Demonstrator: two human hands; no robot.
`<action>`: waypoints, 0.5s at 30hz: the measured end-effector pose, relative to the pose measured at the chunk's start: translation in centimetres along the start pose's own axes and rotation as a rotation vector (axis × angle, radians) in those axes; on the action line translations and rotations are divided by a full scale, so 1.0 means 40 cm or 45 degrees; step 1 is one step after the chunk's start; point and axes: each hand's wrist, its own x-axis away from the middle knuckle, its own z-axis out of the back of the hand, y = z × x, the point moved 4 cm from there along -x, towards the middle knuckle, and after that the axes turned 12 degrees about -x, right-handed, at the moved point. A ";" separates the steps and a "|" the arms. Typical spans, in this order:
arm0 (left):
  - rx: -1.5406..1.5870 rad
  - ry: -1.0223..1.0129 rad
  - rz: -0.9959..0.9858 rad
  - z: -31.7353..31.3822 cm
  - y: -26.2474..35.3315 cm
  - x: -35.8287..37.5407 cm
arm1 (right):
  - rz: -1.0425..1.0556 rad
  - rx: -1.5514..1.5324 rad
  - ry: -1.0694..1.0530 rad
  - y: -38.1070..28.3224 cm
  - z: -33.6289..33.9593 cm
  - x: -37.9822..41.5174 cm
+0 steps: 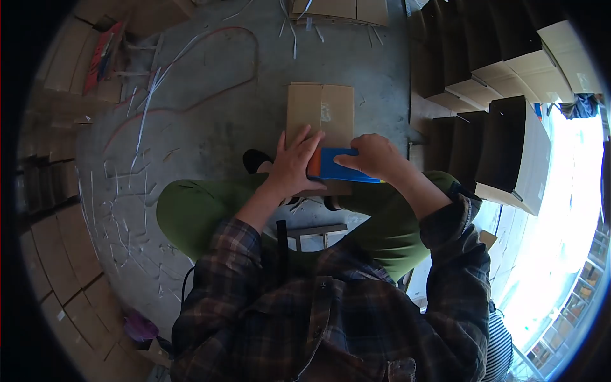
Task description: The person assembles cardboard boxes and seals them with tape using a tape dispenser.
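Note:
A closed cardboard box [337,118] stands in front of me near my knees, its top seam running lengthwise with a shiny patch on it. My left hand [294,160] rests on the box's left side, fingers spread, its thumb side close to the orange end of a blue object. That flat blue object with an orange end [334,167] lies across the near part of the box; its exact kind I cannot make out. From the right, my right hand [375,157] grips it, with the thumb on top. The underside of the object is hidden.
Several open cardboard boxes [509,153] stand stacked at the right. More cartons [63,254] line the left side. White strips [149,108] and a red hose or cord [210,95] lie on the concrete floor. Flattened cardboard [340,9] lies at the far side.

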 end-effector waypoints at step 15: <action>-0.078 -0.002 -0.017 -0.025 -0.001 -0.011 | 0.059 -0.297 -0.123 0.120 0.055 0.079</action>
